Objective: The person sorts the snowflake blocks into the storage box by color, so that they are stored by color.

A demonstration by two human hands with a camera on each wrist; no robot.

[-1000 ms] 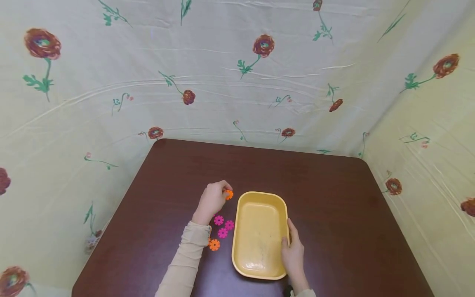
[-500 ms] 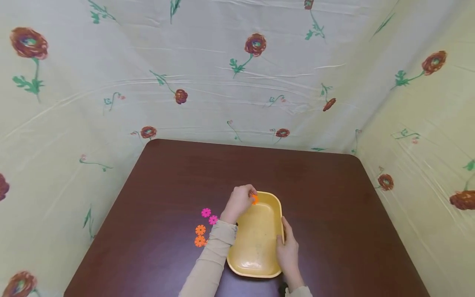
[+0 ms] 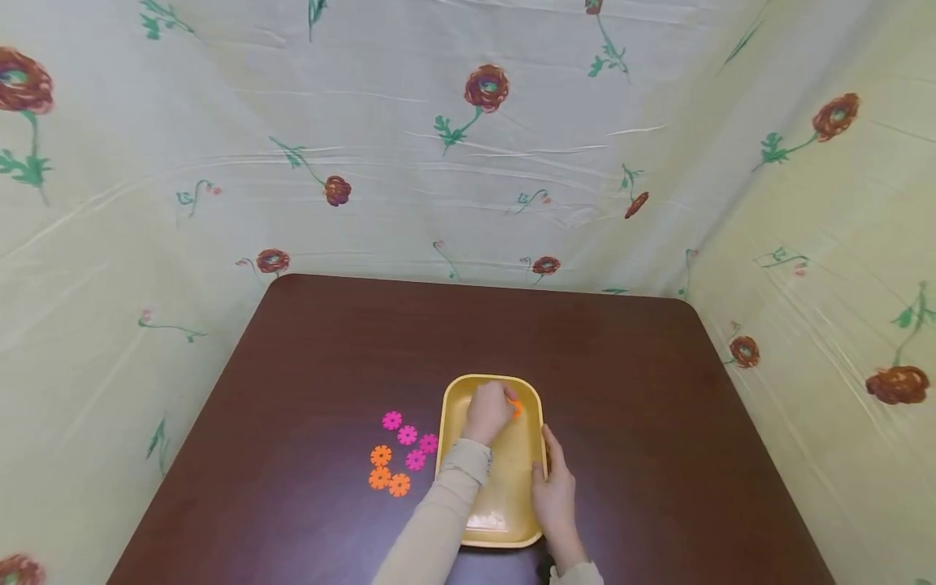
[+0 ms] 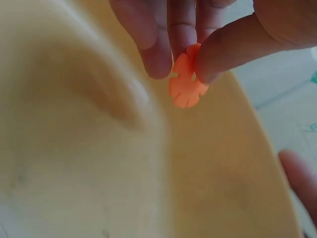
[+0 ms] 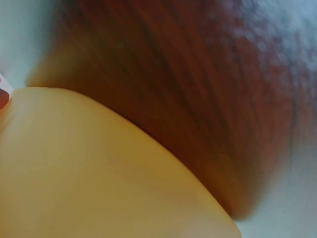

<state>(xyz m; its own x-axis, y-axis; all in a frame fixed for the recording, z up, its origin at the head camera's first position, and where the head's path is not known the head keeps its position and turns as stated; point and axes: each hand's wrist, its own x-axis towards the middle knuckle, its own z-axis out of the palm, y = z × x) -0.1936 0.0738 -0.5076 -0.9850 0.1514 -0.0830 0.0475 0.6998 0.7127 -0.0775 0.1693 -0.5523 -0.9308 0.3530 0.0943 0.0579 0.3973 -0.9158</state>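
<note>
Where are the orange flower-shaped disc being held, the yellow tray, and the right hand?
orange flower-shaped disc (image 4: 187, 85): left wrist view, on its notched face below the pinching fingers.
yellow tray (image 3: 448, 406): head view, on its left rim near the far corner.
right hand (image 3: 554, 494): head view, on the back of the hand at the tray's right rim.

Counts:
- Orange flower discs: 4 total. 3 on the tabletop (image 3: 621, 366), at (image 3: 380, 456), (image 3: 379, 478), (image 3: 398, 485); 1 pinched in the left hand (image 3: 488, 413), disc at (image 4: 187, 85).
- Pink flower discs: 4, all on the tabletop, at (image 3: 392, 420), (image 3: 407, 435), (image 3: 428, 444), (image 3: 415, 461).
- Yellow tray (image 3: 455, 406): 1.
- Hands: 2, the left over the tray, the right hand (image 3: 554, 497) on the tray's right rim.
- Tabletop: 1, dark brown.
- Discs lying in the tray: 0 seen.
</note>
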